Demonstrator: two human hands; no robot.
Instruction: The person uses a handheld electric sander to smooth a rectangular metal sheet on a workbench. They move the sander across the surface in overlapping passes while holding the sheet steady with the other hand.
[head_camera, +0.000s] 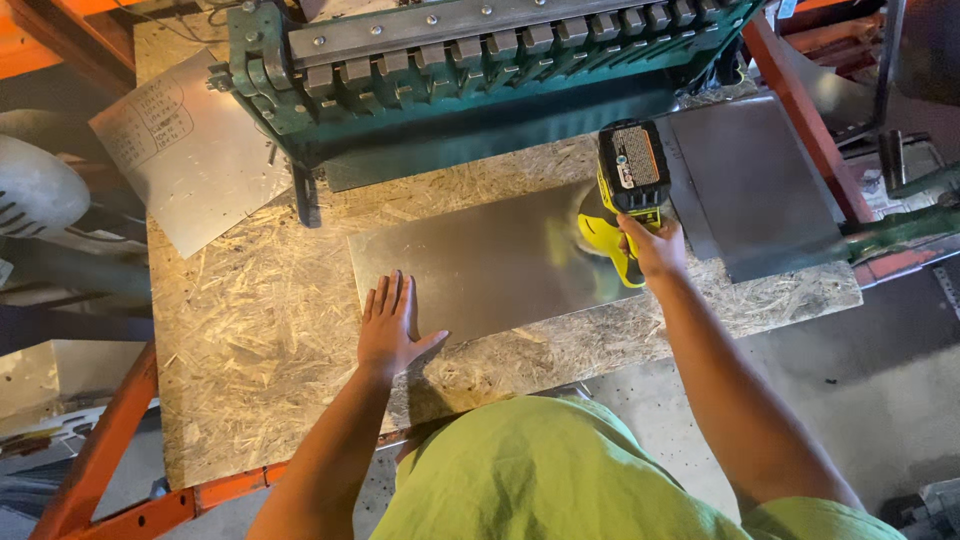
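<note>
Head view looks straight down on a desk (250, 330) topped with rough strand board and edged by an orange steel frame (100, 460) at its left and near sides. At the far-left corner a loose metal sheet (190, 150) with handwritten markings lies askew, partly overhanging the left edge. Along the far edge stands a green sheet-metal brake (480, 70), its row of steel clamping blocks running left to right. In the middle of the desk a bare rectangular metal sheet (470, 260) lies flat, its long side roughly parallel to the near edge. The left hand (392, 325) rests palm down on the near-left corner of that sheet, fingers (385, 295) spread wide and flat, thumb stretched out to the side, gripping nothing. Further right, the right hand (655, 248) is wrapped around the handle of a yellow cordless power tool (625, 195) with a black battery pack on top; the tool sits at the right end of the sheet, its working end hidden, its yellow body mirrored in the metal. Beyond it, toward the far-right corner, a darker grey metal plate (755, 180) lies on the desk, reaching the right edge.
</note>
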